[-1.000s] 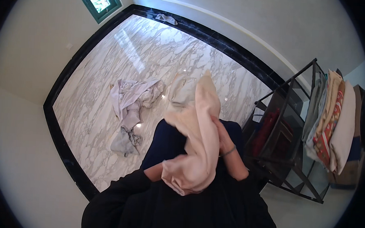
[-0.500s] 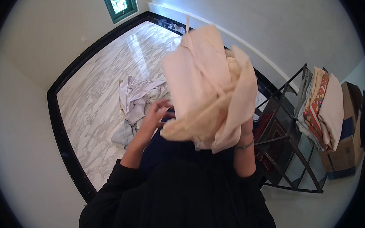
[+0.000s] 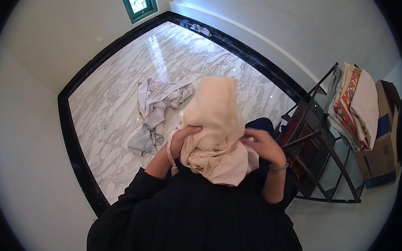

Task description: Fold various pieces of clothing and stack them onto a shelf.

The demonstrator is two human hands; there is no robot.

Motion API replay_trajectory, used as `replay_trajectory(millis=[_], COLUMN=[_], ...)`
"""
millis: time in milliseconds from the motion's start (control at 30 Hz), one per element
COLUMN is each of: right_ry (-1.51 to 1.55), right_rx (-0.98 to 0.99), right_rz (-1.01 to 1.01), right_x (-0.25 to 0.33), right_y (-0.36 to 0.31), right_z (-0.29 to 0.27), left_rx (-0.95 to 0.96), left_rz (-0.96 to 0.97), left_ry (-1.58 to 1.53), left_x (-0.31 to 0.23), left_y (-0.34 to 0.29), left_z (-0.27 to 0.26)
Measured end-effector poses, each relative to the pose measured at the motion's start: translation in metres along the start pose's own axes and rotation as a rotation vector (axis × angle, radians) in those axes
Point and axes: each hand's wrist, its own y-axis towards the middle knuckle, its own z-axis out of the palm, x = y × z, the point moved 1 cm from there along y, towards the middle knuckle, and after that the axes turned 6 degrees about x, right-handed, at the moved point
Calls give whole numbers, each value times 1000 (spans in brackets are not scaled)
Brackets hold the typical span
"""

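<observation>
Where a black border (image 3: 73, 137) frames it, the white, grey-veined marble floor (image 3: 105, 129) occupies most of the field. To the right stands a dark metal rack (image 3: 322, 134), with a cardboard box (image 3: 375, 159) just beyond it. Folded textiles (image 3: 350, 103) hang together at the rack's far right side, in grey, beige, patterned red and cream.

At centre, the cream cloth (image 3: 215, 112) is held up before the person's torso, above the floor; its upper part forms a broad panel, while its lower part is bunched and pinkish. On the floor to its left lies a crumpled lilac cloth (image 3: 154, 107), with a smaller grey cloth (image 3: 143, 139) at its near end.

The left hand (image 3: 184, 138) has its grip closed on the cream cloth's left side, thumb uppermost. The right hand (image 3: 263, 144) lies at the opposite side, fingers bent against the edge; whether its grip is closed on the fabric cannot be told. A small pale cloth (image 3: 201, 30) rests by the far border. A thin bracelet (image 3: 279, 167) encircles the right wrist.
</observation>
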Motion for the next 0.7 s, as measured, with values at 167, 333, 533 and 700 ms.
replay_trajectory(millis=[167,333,533,700], right_ry=[846,641,740,669], right_rx=[-230,-236,-501,-680], right_rz=[-253,-393,-328,-492], right_x=[21,11,31,40], right_y=[9,20,17,12], right_z=[2,10,-1,-7], left_rx=[110,123,-205,-112], left_rz=[34,193,81,177], left_ry=[560,769,806,1093], left_x=[-9,-10,-37,-84], left_y=[3,4,-9,-27], left_z=[1,3,-4,-18])
